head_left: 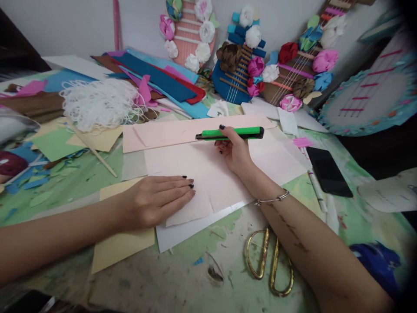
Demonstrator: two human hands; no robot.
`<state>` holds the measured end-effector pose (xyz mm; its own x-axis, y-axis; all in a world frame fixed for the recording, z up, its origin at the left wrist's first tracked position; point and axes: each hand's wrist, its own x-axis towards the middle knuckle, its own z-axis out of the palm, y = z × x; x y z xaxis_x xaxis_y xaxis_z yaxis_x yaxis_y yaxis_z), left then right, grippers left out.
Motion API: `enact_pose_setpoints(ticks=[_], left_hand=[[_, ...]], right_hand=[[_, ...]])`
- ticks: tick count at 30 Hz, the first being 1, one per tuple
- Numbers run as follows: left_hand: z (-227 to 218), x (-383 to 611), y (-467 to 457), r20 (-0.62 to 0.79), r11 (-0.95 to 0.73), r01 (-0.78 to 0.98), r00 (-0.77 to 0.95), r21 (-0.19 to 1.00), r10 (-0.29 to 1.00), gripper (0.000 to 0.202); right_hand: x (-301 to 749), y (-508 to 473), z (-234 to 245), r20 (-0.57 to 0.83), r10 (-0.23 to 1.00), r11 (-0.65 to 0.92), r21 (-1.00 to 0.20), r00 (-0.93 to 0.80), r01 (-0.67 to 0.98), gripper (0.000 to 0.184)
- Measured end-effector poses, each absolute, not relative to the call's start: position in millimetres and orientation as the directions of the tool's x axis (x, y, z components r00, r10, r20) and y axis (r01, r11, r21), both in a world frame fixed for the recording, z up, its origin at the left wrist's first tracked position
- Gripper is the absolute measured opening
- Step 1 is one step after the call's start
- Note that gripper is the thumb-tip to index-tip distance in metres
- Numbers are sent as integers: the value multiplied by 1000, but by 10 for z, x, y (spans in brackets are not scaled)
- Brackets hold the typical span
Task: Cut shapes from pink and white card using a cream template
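My left hand (158,200) lies flat, fingers together and stretched out, on a pale pink paper sheet (182,163). A green and black box cutter (244,131) is held in my right hand (233,150), lying sideways above the paper with its tip to the left. Whether the blade is out I cannot tell. White paper (177,239) shows beneath the pink sheet at its near edge. Behind the cutter rests a folded peach strip (169,131). Yellow paper (124,252) lies under my left wrist.
Gold-handled scissors (273,261) lie beneath my right forearm. A black phone (329,171) and a marker (316,191) are at the right. White string (99,102) and a wooden stick (94,150) lie at the left. Several decorated paper instruments (233,80) lean against the wall.
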<state>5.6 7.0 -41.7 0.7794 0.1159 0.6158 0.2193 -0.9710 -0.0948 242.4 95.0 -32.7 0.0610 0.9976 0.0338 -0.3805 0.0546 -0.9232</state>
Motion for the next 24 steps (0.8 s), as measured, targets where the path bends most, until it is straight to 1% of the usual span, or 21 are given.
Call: enact_pose_setpoints(ticks=[4, 12, 15, 20, 24], left_hand=[[-425, 56, 94, 619, -975, 192, 781, -109, 85, 32], [-432, 103, 127, 634, -935, 313, 760, -167, 141, 34], [-439, 82, 141, 621, -935, 319, 768, -158, 157, 32], [-446, 42, 146, 626, -947, 274, 771, -167, 113, 34], [-441, 25, 149, 622, -956, 267, 771, -124, 135, 35]], right_hand=[[2421, 951, -329, 36, 998, 55, -926, 58, -372, 22], [2424, 960, -348, 46, 998, 63, -924, 53, -377, 22], [2427, 964, -353, 46, 997, 64, -924, 55, -377, 21], [2424, 957, -342, 41, 998, 59, -923, 55, -379, 22], [2419, 950, -332, 39, 997, 60, -921, 62, -384, 21]])
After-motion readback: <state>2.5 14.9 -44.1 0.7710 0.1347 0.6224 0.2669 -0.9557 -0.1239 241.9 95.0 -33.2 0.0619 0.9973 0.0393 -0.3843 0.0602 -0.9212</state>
